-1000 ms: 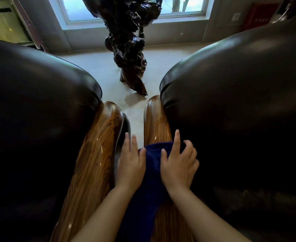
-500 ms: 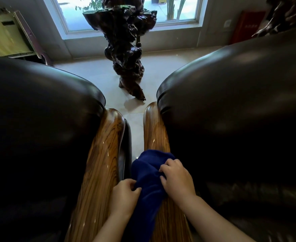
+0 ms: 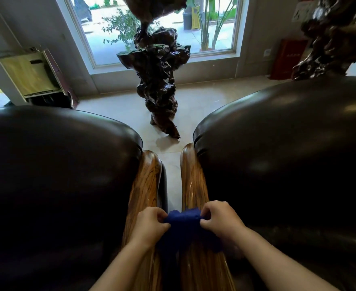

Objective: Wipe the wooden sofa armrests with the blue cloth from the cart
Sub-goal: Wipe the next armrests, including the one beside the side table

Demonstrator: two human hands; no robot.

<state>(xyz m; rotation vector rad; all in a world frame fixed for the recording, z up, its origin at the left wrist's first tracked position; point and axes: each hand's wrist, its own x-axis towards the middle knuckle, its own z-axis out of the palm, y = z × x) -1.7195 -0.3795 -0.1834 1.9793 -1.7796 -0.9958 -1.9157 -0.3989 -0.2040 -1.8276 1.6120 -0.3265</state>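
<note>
Head view: the blue cloth [image 3: 184, 224] is bunched between two wooden armrests, stretched over the gap and lying on the near part of the right armrest [image 3: 194, 185]. The left hand [image 3: 151, 224] is clenched on the cloth's left end above the left armrest [image 3: 144, 185]; the right hand [image 3: 220, 219] pinches its right end. Dark leather cushions [image 3: 277, 154] flank both armrests. A dark gnarled sculpture [image 3: 158, 80] stands on the floor beyond.

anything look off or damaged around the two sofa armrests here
Nothing stands out. Both wooden armrests, left and right, look glossy and unscratched. The blue cloth is bunched between the left hand and right hand, spanning the gap. No spill shows on the floor.
</note>
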